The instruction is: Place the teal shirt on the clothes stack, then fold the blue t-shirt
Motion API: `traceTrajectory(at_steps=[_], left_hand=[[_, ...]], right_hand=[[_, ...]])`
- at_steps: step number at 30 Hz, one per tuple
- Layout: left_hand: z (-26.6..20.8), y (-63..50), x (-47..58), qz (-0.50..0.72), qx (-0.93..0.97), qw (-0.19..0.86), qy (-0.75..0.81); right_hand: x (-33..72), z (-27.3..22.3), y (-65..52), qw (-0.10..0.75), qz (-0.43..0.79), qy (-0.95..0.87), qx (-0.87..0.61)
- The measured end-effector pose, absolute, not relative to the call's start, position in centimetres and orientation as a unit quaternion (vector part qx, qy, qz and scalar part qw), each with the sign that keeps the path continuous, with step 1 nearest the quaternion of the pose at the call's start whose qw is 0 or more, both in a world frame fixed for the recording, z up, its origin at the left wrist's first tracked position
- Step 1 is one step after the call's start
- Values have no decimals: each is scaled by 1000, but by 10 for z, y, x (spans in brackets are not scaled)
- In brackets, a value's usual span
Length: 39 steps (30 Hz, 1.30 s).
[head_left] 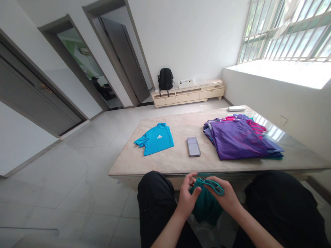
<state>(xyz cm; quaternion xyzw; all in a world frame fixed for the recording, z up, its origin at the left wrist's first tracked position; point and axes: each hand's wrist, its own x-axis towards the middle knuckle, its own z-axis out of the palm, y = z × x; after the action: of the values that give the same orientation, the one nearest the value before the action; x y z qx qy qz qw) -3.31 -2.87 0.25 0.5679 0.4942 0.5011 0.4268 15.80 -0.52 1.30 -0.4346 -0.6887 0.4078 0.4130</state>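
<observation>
- Hands together between the knees: left hand and right hand both pinch a teal garment, which hangs below the table edge.
- Table carries a folded blue shirt, a phone and a purple clothes pile.

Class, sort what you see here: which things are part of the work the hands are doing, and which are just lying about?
In hand:
- teal garment, gripped by the left hand and right hand
- blue shirt, laid flat on the table
- pile of purple and striped clothes

Lying about:
- blurred flat object
- white box
- black backpack on the low cabinet
</observation>
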Motion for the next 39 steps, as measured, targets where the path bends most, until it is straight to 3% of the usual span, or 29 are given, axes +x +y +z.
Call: traceTrajectory(at_steps=[16,25,27,33,39], left_hand=[[8,-21,-40,382,650,308,581],[11,-20,-37,460,546,451,535],[18,-23,-37,471,546,413,556],[35,-31,-44,423,706,143,549],[29,-33,-39,435,724,126,521]], right_hand=[[188,24,-4,481,292,-708,-428],[204,38,-1,529,232,-682,-448],[206,39,0,539,223,-661,-472],[209,42,-1,550,240,-623,-501],[208,51,-3,544,238,-630,-500]])
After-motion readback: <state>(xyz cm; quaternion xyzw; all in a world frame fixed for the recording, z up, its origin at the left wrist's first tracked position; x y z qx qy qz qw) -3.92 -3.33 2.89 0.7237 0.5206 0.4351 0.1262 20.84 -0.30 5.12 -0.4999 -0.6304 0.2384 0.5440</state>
